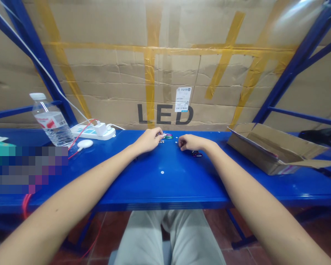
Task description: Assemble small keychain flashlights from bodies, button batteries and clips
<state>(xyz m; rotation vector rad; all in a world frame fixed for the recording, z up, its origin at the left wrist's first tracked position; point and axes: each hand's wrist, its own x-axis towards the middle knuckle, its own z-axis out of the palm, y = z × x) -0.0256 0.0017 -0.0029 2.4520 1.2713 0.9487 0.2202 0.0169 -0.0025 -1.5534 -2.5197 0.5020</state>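
Note:
Both my arms reach forward over a blue metal table (165, 184). My left hand (150, 139) rests at the far middle of the table with its fingers curled on a small cluster of coloured clips (167, 136), green and pink among them. My right hand (189, 142) lies a little to the right, fingers closed in a pinch; what it pinches is too small to name. Another dark pink clip (197, 154) lies beside my right wrist.
A plastic water bottle (53, 121) stands at the left, with a white power strip (95, 130), a white oval device (85, 143) and red cable nearby. An open cardboard box (276, 152) lies at the right. A taped cardboard wall stands behind; blue rack posts flank both sides.

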